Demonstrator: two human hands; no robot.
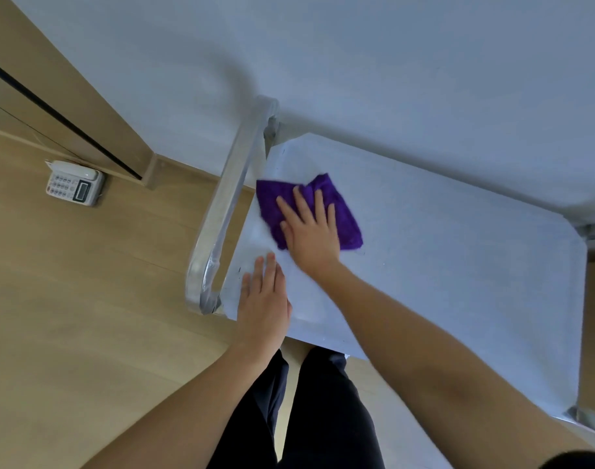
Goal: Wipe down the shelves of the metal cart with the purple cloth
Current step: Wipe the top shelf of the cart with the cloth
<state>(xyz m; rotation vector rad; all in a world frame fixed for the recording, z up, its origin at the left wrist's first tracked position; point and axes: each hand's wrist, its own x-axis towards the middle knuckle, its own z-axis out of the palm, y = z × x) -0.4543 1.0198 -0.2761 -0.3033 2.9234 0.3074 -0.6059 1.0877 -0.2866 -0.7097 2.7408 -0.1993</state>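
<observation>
Pressing flat on the purple cloth (343,214), the right hand (311,231) lies palm down with fingers spread, pinning the fabric rather than clenching it. That cloth sits on the top shelf (458,265) of the metal cart, near the shelf's left end and just beside the handle (226,204). The left hand (264,299) rests open and flat on the shelf's near left corner, grasping nothing, well clear of the cloth.

Around the cart: a curved, shiny tube handle rises along the shelf's left edge, right beside both hands. A pale wall (357,55) runs behind the cart's far side. On the wooden floor (86,299) to the left sits a white desk telephone (74,182) with a keypad and a small dark screen, tucked against a tan wooden cabinet (69,106) with a dark gap line.

Dark trousers (323,407) show below the near shelf edge. Lower shelves are hidden under the top one. The cart's right end legs are barely visible and cut off at the frame edge. Key markings on the telephone are too small to read, and small dark specks on the shelf cannot be made out.
</observation>
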